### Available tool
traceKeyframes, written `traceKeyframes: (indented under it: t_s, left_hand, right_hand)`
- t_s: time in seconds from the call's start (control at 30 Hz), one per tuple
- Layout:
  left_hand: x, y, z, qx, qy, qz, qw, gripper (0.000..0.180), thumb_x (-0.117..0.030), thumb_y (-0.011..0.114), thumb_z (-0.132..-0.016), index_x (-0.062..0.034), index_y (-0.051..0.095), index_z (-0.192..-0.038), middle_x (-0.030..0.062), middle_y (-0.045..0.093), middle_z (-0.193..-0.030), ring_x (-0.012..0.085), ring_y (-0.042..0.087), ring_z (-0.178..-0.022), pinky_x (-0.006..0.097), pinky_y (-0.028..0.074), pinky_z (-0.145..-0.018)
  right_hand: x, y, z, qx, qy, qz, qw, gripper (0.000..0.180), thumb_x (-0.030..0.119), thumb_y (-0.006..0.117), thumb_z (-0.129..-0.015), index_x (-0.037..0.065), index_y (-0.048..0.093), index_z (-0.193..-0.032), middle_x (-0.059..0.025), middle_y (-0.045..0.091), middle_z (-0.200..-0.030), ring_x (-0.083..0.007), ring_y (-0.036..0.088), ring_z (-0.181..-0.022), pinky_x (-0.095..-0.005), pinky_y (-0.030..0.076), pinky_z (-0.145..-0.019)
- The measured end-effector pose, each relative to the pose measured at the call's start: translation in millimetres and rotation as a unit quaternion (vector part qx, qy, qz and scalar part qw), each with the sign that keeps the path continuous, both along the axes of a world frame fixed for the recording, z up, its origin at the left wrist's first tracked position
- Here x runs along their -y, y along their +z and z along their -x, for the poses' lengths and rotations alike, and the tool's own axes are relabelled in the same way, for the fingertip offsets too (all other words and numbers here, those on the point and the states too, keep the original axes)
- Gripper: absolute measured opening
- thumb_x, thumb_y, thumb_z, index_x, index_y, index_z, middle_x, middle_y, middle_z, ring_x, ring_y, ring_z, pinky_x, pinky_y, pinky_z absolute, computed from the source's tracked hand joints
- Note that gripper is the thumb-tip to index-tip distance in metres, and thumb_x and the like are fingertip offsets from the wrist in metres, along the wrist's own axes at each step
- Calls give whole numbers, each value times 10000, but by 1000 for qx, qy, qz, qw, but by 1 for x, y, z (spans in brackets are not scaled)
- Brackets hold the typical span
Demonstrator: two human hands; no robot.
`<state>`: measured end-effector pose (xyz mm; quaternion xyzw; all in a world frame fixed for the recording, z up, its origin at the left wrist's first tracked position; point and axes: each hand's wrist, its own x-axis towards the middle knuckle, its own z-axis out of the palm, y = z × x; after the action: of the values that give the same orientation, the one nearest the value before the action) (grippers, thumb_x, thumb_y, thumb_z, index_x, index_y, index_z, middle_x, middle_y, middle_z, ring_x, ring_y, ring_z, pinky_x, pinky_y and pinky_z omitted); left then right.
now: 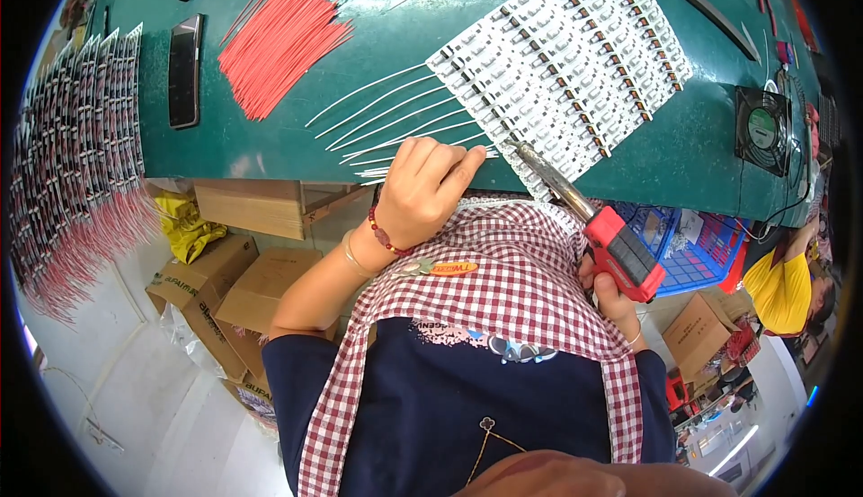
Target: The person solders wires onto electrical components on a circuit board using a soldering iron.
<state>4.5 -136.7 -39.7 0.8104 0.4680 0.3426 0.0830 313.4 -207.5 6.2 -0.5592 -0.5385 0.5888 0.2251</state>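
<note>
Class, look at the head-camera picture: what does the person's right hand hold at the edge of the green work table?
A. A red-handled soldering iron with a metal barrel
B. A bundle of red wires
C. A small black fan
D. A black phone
A: the right hand grips the red-handled soldering iron, its metal barrel reaching to the strips of small white components on the green work table.

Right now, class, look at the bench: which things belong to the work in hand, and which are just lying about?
In use:
left hand pinching a thin white wire
right hand gripping the red-handled soldering iron
white strip panel of small components

Lying about:
bundle of red wires
black phone
small black fan
brown cardboard boxes
</note>
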Motion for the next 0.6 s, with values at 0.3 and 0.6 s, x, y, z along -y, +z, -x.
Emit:
traceKeyframes:
  t_s: [0.3,0.6]
  left_hand:
    - [3,10,-5,-9,9,-40,999,344,-37,644,-641,-24,694,-981,44,595,-832,175,525,-687,311,392,-605]
    - [8,0,-10,6,-5,5,1000,356,-9,630,-657,-16,684,-1009,40,593,-838,180,515,-680,307,387,-596]
  right_hand:
    - [5,-5,-7,-45,-30,-30,998,342,306,648,-820,-26,666,-898,-66,628,-670,-175,602,-587,-282,473,-564]
    - [8,-7,-9,-51,-29,-9,998,289,213,658,-807,-53,652,-919,-89,639,-721,-167,603,-616,-288,481,-571]
